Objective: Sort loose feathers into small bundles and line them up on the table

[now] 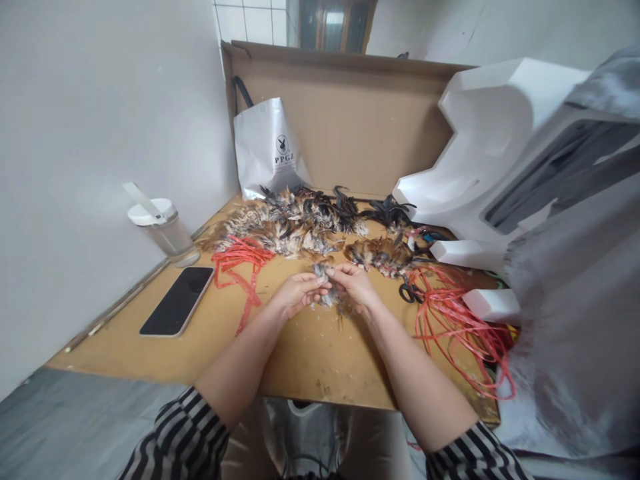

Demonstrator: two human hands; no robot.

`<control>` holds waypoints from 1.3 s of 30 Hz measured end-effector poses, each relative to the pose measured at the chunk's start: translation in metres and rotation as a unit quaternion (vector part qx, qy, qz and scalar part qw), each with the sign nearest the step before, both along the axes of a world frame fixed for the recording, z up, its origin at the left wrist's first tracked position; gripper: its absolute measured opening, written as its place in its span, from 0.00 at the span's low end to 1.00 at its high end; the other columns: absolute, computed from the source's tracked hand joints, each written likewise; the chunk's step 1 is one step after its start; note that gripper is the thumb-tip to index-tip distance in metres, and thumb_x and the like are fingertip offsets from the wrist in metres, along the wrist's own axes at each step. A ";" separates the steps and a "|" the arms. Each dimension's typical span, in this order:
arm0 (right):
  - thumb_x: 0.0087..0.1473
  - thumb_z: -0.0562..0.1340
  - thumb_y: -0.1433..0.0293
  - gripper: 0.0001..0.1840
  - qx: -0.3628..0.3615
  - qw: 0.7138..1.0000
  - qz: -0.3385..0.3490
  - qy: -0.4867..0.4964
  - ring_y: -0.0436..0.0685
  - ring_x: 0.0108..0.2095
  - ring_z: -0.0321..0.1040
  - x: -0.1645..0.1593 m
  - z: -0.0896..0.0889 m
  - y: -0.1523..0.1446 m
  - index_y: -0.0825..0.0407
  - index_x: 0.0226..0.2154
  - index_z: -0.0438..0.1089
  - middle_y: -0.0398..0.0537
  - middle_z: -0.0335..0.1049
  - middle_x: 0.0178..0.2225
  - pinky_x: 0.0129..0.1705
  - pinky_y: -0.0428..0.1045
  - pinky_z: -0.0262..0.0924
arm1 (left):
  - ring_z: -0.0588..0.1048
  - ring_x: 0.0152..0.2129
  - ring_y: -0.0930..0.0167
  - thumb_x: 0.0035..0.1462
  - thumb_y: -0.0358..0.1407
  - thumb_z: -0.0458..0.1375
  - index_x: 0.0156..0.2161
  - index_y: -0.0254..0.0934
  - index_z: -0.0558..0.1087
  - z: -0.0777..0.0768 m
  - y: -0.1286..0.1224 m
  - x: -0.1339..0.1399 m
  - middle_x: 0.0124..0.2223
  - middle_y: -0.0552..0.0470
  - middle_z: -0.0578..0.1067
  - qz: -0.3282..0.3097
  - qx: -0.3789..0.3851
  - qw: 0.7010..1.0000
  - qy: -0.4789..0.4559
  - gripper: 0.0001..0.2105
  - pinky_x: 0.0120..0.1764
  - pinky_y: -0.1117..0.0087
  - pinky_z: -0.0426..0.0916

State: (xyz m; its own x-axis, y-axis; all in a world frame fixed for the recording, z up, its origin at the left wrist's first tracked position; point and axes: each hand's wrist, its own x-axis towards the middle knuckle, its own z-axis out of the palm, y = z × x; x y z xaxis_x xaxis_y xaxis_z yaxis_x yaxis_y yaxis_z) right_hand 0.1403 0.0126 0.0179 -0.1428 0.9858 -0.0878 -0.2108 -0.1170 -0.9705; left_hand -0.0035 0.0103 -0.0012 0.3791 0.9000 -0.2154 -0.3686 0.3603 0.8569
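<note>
Both my hands meet over the middle of the table, pinching a small tuft of grey and brown feathers [320,269] between them. My left hand [303,292] grips it from the left, thumb and fingertips pressed together. From the right, my right hand [354,285] holds the same tuft with thumb and forefinger. More loose grey feathers [329,297] show just below the fingers. Beyond the hands lies a long heap of brown, white and black feathers [285,227]. A smaller brown feather pile [383,255] sits to the right.
Red plastic ribbon lies at left [243,253] and in a tangle at right [450,310], beside black-handled scissors [409,291]. A phone [177,301] and a lidded cup [167,230] stand left. A silver bag [267,150], cardboard wall [370,120] and white foam [493,127] bound the table.
</note>
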 end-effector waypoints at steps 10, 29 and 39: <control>0.32 0.66 0.61 0.15 0.017 0.999 -0.019 -0.020 0.45 0.15 0.53 -0.003 -0.007 0.003 0.54 0.20 0.65 0.39 0.62 0.15 0.19 0.43 0.48 | 0.68 0.17 0.81 0.41 0.33 0.62 0.27 0.28 0.71 -0.003 0.001 0.001 0.23 0.50 0.72 0.001 0.023 1.000 0.011 0.08 0.21 0.82 0.62; 0.38 0.59 0.61 0.13 0.158 0.885 0.034 -0.436 0.47 0.18 0.55 0.040 -0.009 0.014 0.55 0.19 0.68 0.42 0.63 0.16 0.20 0.43 0.47 | 0.68 0.18 0.81 0.41 0.31 0.62 0.26 0.29 0.71 -0.006 0.008 -0.004 0.25 0.50 0.73 0.078 0.022 0.996 -0.032 0.06 0.20 0.84 0.62; 0.36 0.56 0.72 0.06 0.127 0.825 0.061 -0.547 0.46 0.16 0.54 0.040 -0.011 0.014 0.55 0.15 0.66 0.42 0.63 0.14 0.20 0.43 0.45 | 0.68 0.18 0.81 0.42 0.30 0.62 0.27 0.28 0.71 -0.004 0.006 -0.003 0.25 0.49 0.73 0.068 0.014 0.997 -0.032 0.06 0.20 0.84 0.63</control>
